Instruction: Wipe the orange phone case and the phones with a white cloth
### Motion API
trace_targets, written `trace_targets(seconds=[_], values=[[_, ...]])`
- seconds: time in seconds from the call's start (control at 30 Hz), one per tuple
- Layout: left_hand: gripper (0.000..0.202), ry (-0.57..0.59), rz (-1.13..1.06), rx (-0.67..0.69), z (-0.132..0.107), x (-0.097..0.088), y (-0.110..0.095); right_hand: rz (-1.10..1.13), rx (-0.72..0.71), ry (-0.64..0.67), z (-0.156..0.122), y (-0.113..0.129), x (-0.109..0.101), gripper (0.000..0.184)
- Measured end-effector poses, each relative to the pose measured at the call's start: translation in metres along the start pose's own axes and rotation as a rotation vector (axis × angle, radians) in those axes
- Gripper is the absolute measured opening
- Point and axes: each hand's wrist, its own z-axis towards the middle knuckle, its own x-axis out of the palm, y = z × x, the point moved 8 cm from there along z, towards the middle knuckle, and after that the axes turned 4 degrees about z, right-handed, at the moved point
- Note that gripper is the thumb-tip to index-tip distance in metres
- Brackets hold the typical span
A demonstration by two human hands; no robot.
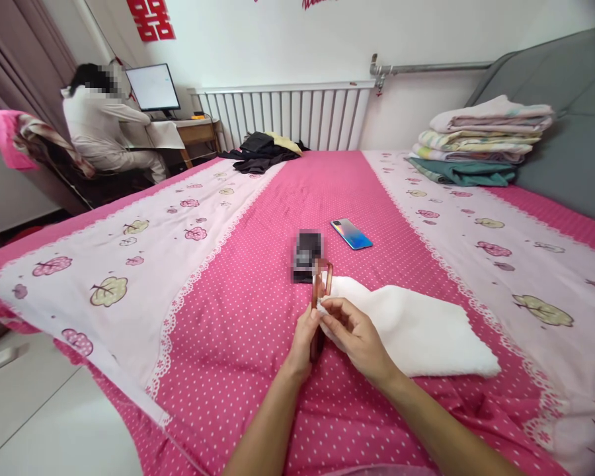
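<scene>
Over the near part of the bed, my left hand (304,337) is closed round a thin reddish-brown, partly see-through framed object (315,287) that looks like a pair of glasses seen edge-on. My right hand (354,334) pinches a bit of white cloth against it, thumb and forefinger together. Most of that white cloth (426,330) lies spread on the bed to the right. Just beyond my hands is a black box-like item (307,254), its face blurred out. A blue and silver phone (352,234) rests farther right. My fingers hide part of the brown object.
A pink dotted bedspread (238,311) covers the bed. Folded bedding (480,139) is stacked at the far right by a grey headboard (570,125). Dark clothes (260,152) lie at the far edge before a radiator (287,116). A seated person (99,125) faces a monitor (153,87).
</scene>
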Motion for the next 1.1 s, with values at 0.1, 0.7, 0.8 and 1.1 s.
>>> trace_targets(seconds=[0.1, 0.7, 0.8, 1.1], values=[[0.059, -0.002, -0.006, -0.005, 0.000, 0.001, -0.001, -0.004, -0.001, 0.007, 0.000, -0.001, 0.001, 0.028], [0.054, 0.047, -0.208, -0.092, 0.000, 0.005, 0.004, -0.237, -0.151, 0.197, 0.000, 0.016, 0.013, 0.026], [0.052, 0.037, -0.250, -0.088, 0.000, 0.007, -0.002, -0.251, -0.121, 0.229, -0.001, 0.011, 0.016, 0.025], [0.050, 0.065, -0.339, -0.094, 0.004, 0.005, -0.009, -0.435, -0.213, 0.341, -0.013, 0.014, 0.031, 0.024]])
